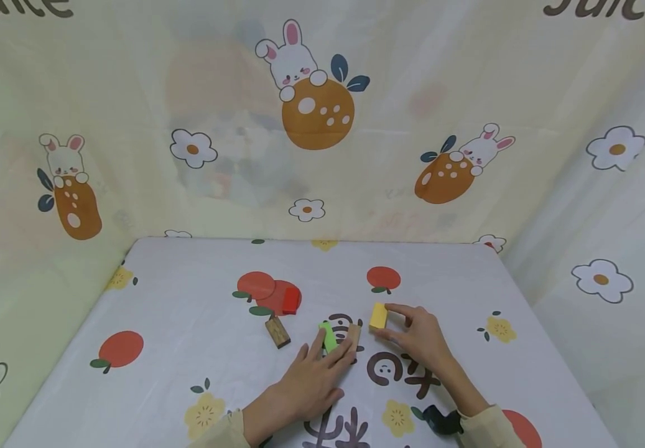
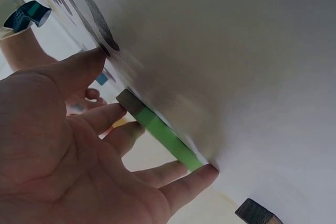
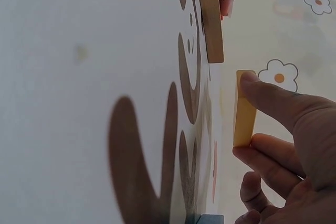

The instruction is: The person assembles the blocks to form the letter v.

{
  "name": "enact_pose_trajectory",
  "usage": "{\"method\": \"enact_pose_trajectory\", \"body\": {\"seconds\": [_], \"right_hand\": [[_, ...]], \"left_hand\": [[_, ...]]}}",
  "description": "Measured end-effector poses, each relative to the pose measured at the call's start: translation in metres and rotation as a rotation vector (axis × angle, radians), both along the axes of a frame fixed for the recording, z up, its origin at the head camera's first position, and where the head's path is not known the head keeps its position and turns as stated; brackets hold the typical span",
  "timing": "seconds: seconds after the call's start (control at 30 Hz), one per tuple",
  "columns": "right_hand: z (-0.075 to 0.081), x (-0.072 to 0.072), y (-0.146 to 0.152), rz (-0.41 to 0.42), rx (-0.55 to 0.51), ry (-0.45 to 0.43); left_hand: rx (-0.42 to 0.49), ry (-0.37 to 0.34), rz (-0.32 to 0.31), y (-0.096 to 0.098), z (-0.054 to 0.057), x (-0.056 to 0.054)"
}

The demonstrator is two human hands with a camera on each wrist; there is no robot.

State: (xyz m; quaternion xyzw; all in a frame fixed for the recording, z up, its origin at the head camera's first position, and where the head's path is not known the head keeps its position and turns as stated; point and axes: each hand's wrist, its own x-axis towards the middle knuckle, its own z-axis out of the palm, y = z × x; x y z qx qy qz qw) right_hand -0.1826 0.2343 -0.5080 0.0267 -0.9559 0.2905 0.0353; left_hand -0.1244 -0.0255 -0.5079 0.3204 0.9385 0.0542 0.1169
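Observation:
My right hand pinches a small yellow block between thumb and fingertips, just right of the printed figure on the cloth. In the right wrist view the thumb is on one end of the yellow block and fingers are at the other. My left hand lies palm down with extended fingers touching a green block and a light wooden block. These two stand close together, partly covered by the fingers. In the left wrist view the fingertips lie along the green block.
Left of the hands lies a brown wood-grain block with a dark end. Farther back, a red block sits on a printed red fruit. A patterned white cloth covers the table, and printed curtains rise behind and at the sides.

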Motion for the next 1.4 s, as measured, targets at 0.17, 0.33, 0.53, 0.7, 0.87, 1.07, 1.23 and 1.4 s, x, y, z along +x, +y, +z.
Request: {"method": "enact_pose_trajectory", "body": {"seconds": [0.17,0.33,0.53,0.7,0.87,1.07,1.23,1.4], "right_hand": [[-0.001,-0.002,-0.001,0.01,0.002,0.006],[-0.003,-0.005,-0.003,0.027,0.007,0.023],[-0.006,-0.011,-0.008,0.046,0.003,0.053],[-0.005,-0.014,-0.013,0.07,0.0,0.074],[-0.003,-0.016,-0.018,0.087,0.012,0.077],[-0.001,-0.018,-0.023,0.083,0.029,0.055],[0.0,-0.022,-0.026,0.085,0.036,0.025],[0.001,-0.026,-0.029,0.094,0.032,0.007]], "left_hand": [[-0.007,0.009,-0.002,0.0,0.001,0.0],[0.001,0.003,-0.002,0.0,0.002,0.001],[0.01,-0.003,-0.001,0.0,0.005,0.001],[0.012,-0.009,-0.002,0.0,0.006,0.002],[0.001,-0.01,0.001,0.001,0.004,0.001],[-0.005,-0.011,0.003,0.001,0.002,0.0],[-0.002,-0.022,0.007,0.001,0.002,0.0],[-0.002,-0.029,0.006,0.001,0.004,0.0]]}}
